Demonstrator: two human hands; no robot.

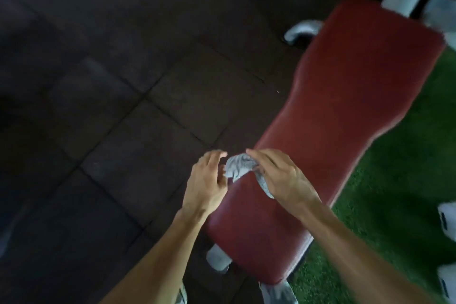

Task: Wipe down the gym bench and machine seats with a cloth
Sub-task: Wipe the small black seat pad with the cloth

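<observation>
— Though the whole view is blurred, what sits at the left?

— Dark floor tiles [111, 106], then the left hand [207, 180], fingers loosely curled and grasping nothing, just beside the cloth [238, 168].

— And the cloth?

— Grey, crumpled, above the near end of the red padded surface [345, 96]. The right hand [281, 175] grips it, hiding part of it.

— Further right?

— Green turf [394, 192], and white shapes [447, 219] cut off by the edge; I cannot make them out.
</observation>
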